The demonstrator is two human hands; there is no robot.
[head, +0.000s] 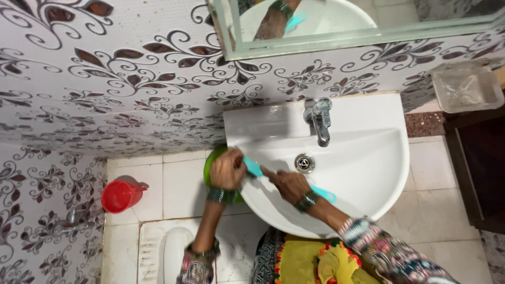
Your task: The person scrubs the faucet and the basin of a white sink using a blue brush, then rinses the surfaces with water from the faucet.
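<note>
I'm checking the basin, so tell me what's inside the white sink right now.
Inside the white sink: a metal drain, the right hand and a turquoise brush, with the left hand at its rim. The hands cover the brush's middle.
</note>
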